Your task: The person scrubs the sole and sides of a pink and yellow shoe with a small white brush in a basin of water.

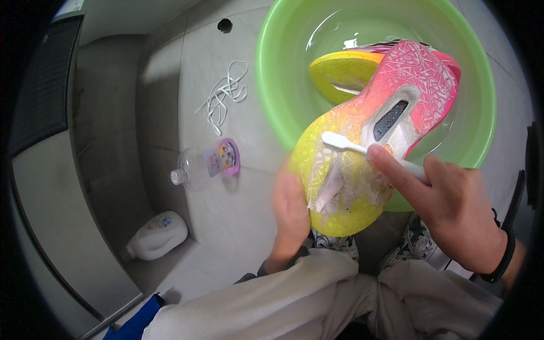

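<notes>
A shoe with a yellow, orange and pink patterned sole [357, 170] is held sole up over the near side of a green plastic basin [272, 97]. My left hand [292, 204] grips its left edge, slightly blurred. In my right hand [454, 212] is a white toothbrush [340, 141], its head against the yellow part of the sole and my index finger along the handle. Pale smears and wet-looking patches mark the sole. Behind it, a second shoe [346, 72] with a yellow sole lies in the water of the basin, partly hidden by the held shoe.
White shoelaces [225, 93] lie tangled on the grey tiled floor left of the basin. Nearby are a clear plastic bottle [199, 165] on its side and a white jug-like bottle [159, 236]. A round dark hole [225, 26] shows at the top. Blue fabric [138, 318] lies at lower left.
</notes>
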Available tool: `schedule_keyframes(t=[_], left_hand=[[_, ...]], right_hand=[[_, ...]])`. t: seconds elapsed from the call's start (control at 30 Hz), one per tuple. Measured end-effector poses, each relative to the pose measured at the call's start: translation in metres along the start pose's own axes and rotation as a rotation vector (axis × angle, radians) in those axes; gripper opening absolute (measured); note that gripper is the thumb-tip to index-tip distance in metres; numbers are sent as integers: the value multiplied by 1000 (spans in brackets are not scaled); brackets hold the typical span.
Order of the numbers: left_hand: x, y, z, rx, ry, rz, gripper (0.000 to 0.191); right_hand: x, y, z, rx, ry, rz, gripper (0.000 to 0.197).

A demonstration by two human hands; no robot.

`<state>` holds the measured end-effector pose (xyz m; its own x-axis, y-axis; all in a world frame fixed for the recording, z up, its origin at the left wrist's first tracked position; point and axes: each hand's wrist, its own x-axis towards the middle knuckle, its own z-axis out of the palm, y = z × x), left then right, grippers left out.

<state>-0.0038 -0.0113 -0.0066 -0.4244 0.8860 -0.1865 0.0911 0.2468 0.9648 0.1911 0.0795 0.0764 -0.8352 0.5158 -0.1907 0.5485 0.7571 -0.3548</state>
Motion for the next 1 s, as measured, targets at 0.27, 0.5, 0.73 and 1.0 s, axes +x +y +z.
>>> schedule_keyframes(t=[0.27,0.5,0.73,1.0], left_hand=[[-2,-1,0,-72,7,-99,52],[-1,3,-2,-73,37,-73,50],[-1,1,-1,28,30,-41,49],[-2,-1,-3,-61,15,-12,47]], right_hand=[[-8,-3,1,-88,12,-17,54],[-2,-9,-4,-342,87,-79,54],[-2,-1,-12,-196,21,-137,53],[2,5,-16,-122,1,-154,52]])
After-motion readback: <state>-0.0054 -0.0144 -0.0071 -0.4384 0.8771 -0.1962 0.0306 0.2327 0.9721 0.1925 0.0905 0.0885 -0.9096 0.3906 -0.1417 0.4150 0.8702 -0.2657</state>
